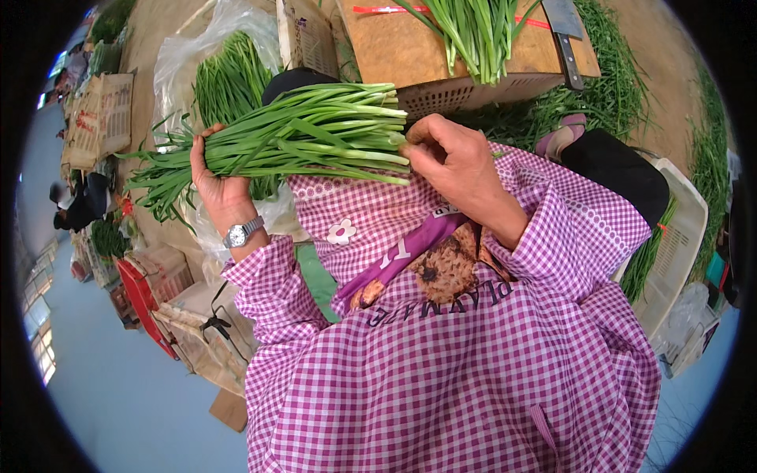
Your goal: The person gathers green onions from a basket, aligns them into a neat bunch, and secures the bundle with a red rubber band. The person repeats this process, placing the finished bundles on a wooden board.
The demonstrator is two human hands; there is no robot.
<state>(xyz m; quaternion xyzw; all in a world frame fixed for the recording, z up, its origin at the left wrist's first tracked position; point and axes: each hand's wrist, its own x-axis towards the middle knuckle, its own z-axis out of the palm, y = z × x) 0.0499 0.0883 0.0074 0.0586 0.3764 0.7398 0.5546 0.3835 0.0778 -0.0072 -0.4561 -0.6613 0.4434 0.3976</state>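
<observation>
A bundle of green Chinese chives (307, 133) lies across my left hand (222, 189), whose fingers wrap around its leafy part. At the pale stem ends is my right hand (455, 165), thumb and forefinger bent together against the lowest stems; whether they pinch a stem I cannot tell. Ahead, a wooden board (378, 56) rests on a plastic crate and bears another bunch of chives (479, 35), red ties (390, 9) and a cleaver with a black handle (569, 59). More chives (230, 80) stand in a clear plastic bag (171, 65) beyond my left hand.
Loose green leaves (621, 77) cover the ground right of the board. A pale plastic crate (680, 236) with tied chives (644, 272) stands at my right. Crates (201, 337) and a red-rimmed box (142, 295) are at my left. A person (89, 198) is farther off.
</observation>
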